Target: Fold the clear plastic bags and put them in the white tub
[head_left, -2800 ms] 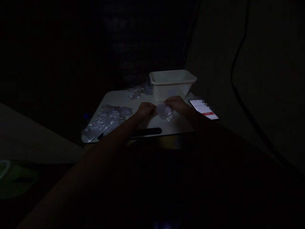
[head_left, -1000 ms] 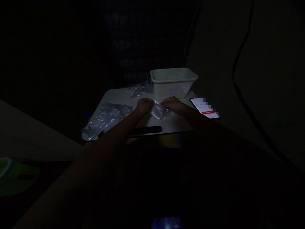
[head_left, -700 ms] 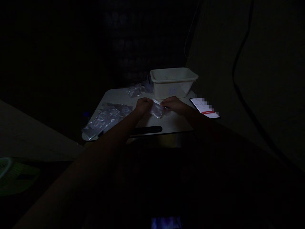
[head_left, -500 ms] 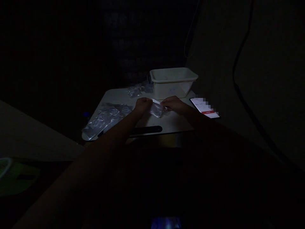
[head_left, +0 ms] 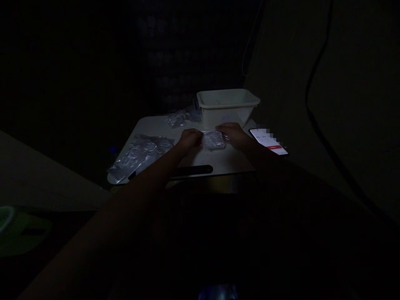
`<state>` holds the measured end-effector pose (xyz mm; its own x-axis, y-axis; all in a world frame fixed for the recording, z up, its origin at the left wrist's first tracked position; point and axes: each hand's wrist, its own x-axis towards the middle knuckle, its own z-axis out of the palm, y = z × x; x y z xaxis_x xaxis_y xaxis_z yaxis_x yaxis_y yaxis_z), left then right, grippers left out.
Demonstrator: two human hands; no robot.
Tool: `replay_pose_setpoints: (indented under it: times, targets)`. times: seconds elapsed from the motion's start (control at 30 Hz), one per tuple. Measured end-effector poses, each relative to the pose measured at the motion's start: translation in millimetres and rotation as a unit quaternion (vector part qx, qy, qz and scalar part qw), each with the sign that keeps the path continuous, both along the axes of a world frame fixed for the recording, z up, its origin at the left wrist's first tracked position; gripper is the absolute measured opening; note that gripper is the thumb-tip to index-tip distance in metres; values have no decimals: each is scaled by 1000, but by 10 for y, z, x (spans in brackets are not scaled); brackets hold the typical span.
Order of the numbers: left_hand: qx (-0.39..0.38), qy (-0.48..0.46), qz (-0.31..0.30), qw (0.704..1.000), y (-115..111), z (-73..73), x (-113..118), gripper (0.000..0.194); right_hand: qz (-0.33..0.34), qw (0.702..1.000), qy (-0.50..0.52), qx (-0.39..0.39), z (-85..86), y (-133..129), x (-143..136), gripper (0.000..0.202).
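Observation:
Between my two hands, over the small white table [head_left: 231, 162], is a clear plastic bag [head_left: 214, 139]. My left hand [head_left: 190, 138] is closed on the bag's left edge. At its upper right corner my right hand [head_left: 233, 132] pinches the plastic. The bag looks nearly flat, and the dim light hides whether anything is inside. More crumpled clear plastic bags [head_left: 140, 154] lie in a heap on the table's left side, beside my left forearm.
A white plastic tub [head_left: 226, 114] stands at the table's back right, with a small bundle of clear plastic [head_left: 177, 119] to its left. A lit phone [head_left: 269, 142] lies at the right edge. A dark cable [head_left: 308, 91] hangs along the right wall. A green basket [head_left: 25, 233] is low at left.
The bag has shifted slightly right and now lies straighter between my hands. My right hand has moved a little right and up along its edge.

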<state>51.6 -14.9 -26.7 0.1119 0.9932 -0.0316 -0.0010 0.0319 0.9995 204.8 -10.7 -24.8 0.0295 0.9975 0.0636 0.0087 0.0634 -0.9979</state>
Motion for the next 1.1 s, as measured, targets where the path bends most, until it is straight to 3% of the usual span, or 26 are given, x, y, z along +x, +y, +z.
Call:
replay_pose_setpoints:
  times: [0.23,0.53,0.67,0.87,1.1]
  targets:
    - [-22,-13,-71,997,-44,-3,-10,9,34,999,-16,-11,-6,-31,-7,9]
    - [6,40,-57,998,-21,-27,-14,4,120,991,-20,-51,-59,-14,-2,9]
    - [1,52,-53,997,-20,-20,-26,4,91,994,-18,-58,-55,-8,25,4]
    - [-61,54,-117,990,-54,-26,3,9,82,996,-29,-30,-59,-1,20,8]
    - [-3,79,-118,990,-43,-47,23,12,106,993,-33,-32,-27,-60,-45,7]
